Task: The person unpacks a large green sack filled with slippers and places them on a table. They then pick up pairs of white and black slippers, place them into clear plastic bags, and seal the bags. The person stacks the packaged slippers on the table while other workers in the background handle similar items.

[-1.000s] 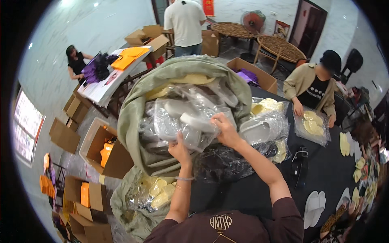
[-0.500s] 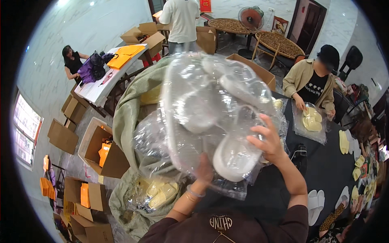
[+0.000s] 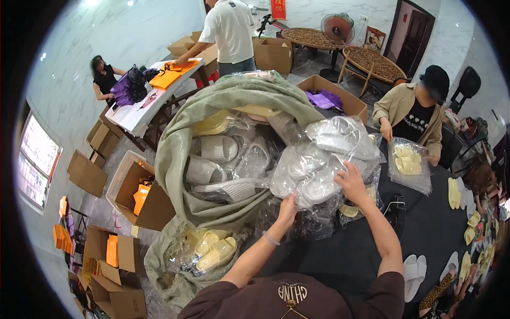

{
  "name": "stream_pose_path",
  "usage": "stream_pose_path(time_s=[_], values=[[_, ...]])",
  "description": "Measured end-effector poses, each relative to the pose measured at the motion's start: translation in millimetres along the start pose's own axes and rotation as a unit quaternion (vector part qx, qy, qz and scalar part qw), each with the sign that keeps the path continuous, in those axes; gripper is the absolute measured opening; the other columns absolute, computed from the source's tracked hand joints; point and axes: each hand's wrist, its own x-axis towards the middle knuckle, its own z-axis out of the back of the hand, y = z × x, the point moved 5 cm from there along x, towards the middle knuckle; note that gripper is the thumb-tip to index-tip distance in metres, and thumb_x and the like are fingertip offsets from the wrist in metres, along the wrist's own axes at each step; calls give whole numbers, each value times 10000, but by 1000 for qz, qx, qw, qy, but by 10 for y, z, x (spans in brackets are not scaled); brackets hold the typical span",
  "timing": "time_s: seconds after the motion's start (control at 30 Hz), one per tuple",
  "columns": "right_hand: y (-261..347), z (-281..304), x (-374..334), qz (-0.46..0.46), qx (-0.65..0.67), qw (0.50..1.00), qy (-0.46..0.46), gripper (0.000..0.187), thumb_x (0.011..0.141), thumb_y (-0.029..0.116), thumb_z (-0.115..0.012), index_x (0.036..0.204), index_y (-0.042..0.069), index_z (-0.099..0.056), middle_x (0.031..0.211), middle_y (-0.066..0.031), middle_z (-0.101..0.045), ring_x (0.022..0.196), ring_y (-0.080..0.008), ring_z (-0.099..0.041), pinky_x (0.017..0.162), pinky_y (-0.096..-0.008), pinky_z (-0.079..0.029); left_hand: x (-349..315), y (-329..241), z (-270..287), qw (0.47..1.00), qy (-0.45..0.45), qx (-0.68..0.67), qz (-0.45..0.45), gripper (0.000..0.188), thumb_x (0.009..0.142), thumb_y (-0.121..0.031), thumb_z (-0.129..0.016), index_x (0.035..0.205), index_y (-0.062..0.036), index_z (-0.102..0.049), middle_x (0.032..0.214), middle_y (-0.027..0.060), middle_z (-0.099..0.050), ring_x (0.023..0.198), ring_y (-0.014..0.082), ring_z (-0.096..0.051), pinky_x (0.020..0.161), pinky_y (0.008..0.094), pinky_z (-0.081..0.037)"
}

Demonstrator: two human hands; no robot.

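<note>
Bagged pale slippers (image 3: 305, 173), several clear packets lying together, are located right of the frame's centre, at the edge of an open green sack (image 3: 174, 146) and over other wrapped stock on the black tabletop (image 3: 425, 223).

Handling, as judged: the step appears to be laying this load down beside the sack. Good practice would be to support it from both ends, lower it flat, and release only once the packets rest without sliding. Thin film is likely slippery and could tear if pulled by one corner, so a grip that takes in the slippers' soles should be safer. Clearance from the sack's rim also merits attention, since plastic could snag there.

Position relative to the hands: the load lies above and between them in the frame. The left hand (image 3: 287, 209) is at its lower edge, fingers closed on the plastic. The right hand (image 3: 353, 183) is at its lower right side, fingers spread against the film; whether it grips cannot be told.
</note>
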Motion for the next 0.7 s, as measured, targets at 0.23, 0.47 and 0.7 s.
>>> stream_pose_path(time_s=[0.23, 0.47, 0.7], values=[[332, 166, -191, 84, 13, 996, 18, 229, 695, 129, -588, 915, 191, -578, 999, -3, -510, 1170, -297, -408, 952, -491, -322, -1023, -504, -68, 962, 93, 231, 114, 475, 936, -293, -494, 1272, 37, -429, 1229, 133, -521, 1154, 227, -504, 976, 353, -405], [615, 164, -529, 92, 28, 993, 65, 296, 685, 141, -602, 972, 201, -559, 986, -2, -480, 1155, -268, -391, 926, -483, -320, -1051, -531, -71, 940, 138, 303, 76, 467, 938, -277, -498, 1262, 52, -430, 1159, 119, -545, 1042, 192, -546, 894, 315, -446], [743, 692, -228, 71, 99, 980, 155, 503, 618, 177, -686, 1109, 178, -576, 1148, -29, -478, 1153, -252, -408, 932, -464, -326, -1172, -764, -69, 783, 137, 606, -33, 470, 908, -321, -534, 1234, 12, -472, 1036, 165, -631, 948, 276, -614, 814, 350, -477]])
